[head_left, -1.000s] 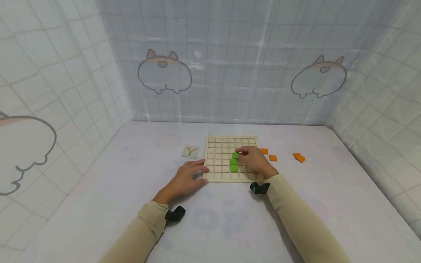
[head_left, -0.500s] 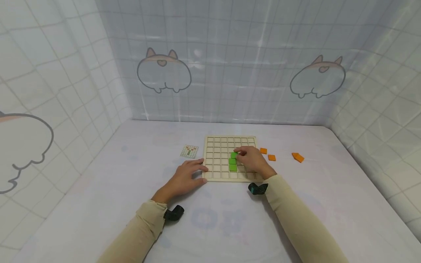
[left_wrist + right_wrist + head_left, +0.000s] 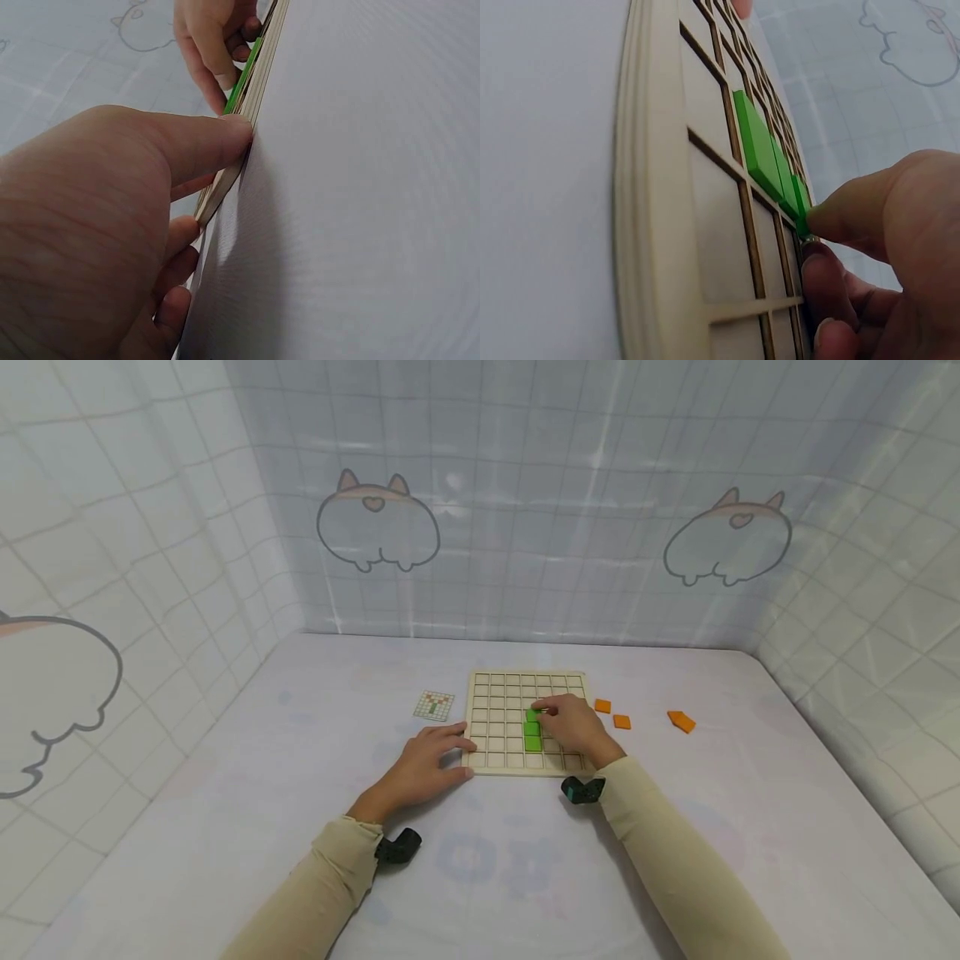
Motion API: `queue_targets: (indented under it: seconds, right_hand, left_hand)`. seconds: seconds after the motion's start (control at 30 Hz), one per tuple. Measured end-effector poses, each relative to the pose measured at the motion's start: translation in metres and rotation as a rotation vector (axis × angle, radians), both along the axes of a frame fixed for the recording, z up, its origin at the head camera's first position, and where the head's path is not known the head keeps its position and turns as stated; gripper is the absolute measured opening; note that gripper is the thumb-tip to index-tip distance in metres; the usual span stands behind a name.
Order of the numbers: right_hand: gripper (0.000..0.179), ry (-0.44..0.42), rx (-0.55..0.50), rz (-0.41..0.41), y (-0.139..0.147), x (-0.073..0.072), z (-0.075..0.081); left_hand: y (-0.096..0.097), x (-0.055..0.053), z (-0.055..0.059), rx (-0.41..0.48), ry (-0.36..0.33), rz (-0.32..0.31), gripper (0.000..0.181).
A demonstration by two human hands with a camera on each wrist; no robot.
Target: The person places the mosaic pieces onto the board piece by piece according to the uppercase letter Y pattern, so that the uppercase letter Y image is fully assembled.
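A pale wooden grid board [image 3: 495, 768] lies flat on the table, with three green square tiles in one column. At the far end of that column, my right hand [image 3: 573, 727] pinches the third green tile [image 3: 532, 715] with thumb and index finger. The nearer two tiles, including the nearest green tile [image 3: 754, 146], sit in grid cells. At the board's front left corner rests my left hand [image 3: 431, 764], fingers spread and relaxed. Its thumb [image 3: 217, 142] touches the front edge while other fingertips reach the left edge.
A small card [image 3: 433, 705] printed with a coloured grid pattern lies left of the board. Loose orange tiles lie to the right: one orange tile [image 3: 603, 705], another orange tile [image 3: 622, 722], and an overlapping orange pair [image 3: 681, 721]. Patterned curtains enclose the white-covered table.
The right hand has shifted very slightly left at the far green tile, which now sits closer in line with the other two. The left hand stays at the board's corner.
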State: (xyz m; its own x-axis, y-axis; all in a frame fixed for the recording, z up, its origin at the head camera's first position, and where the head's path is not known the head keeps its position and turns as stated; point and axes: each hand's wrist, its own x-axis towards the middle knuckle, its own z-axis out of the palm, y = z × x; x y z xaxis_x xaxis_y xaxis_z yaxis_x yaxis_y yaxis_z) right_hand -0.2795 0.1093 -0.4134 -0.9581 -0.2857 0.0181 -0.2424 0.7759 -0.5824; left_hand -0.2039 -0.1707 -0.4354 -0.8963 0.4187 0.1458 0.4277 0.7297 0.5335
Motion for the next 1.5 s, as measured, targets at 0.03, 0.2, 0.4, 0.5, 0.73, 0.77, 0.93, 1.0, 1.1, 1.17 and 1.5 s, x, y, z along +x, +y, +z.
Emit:
queue_targets:
  seconds: [0.03, 0.2, 0.4, 0.5, 0.73, 0.77, 0.93, 1.0, 1.1, 1.17, 1.5]
  right_hand:
    - [0.033, 0.0, 0.007, -0.003, -0.001, 0.0, 0.001]
    - [0.032, -0.001, 0.016, -0.045, -0.003, 0.0, 0.001]
    - [0.028, -0.009, -0.016, -0.1, -0.006, -0.002, -0.001]
    - [0.025, 0.002, -0.018, -0.107, -0.006, -0.001, 0.0]
    - [0.026, -0.018, -0.077, -0.051, 0.002, -0.001, -0.001]
    - [0.027, -0.026, -0.092, -0.036, 0.004, -0.001, -0.002]
    - [0.03, -0.044, -0.134, 0.008, 0.008, 0.0, 0.001]
    - [0.029, -0.036, -0.122, 0.0, 0.007, 0.0, 0.0]
    - [0.028, -0.018, -0.095, -0.013, 0.004, -0.002, -0.001]
    - [0.028, -0.009, -0.081, -0.013, 0.004, -0.002, -0.002]
    - [0.029, -0.05, -0.163, -0.049, 0.008, 0.0, -0.002]
  left_hand:
    - [0.0, 0.0, 0.0, 0.0, -0.002, -0.001, 0.034]
    - [-0.001, 0.0, 0.001, 0.004, -0.005, -0.006, 0.034]
    - [-0.001, -0.001, 0.003, 0.004, -0.004, -0.01, 0.035]
    - [-0.001, -0.001, 0.003, 0.003, -0.008, -0.006, 0.036]
    - [0.0, -0.002, 0.004, -0.007, -0.021, 0.0, 0.035]
    - [0.001, -0.001, 0.004, -0.008, -0.021, 0.001, 0.035]
    - [0.0, 0.0, 0.007, -0.011, -0.017, 0.003, 0.034]
    - [0.001, 0.001, 0.007, -0.01, -0.023, 0.003, 0.035]
    - [0.0, 0.0, 0.007, -0.003, -0.032, 0.006, 0.034]
    - [0.0, 0.0, 0.007, 0.0, -0.039, 0.009, 0.034]
    - [0.0, 0.0, 0.008, -0.001, -0.042, 0.011, 0.035]
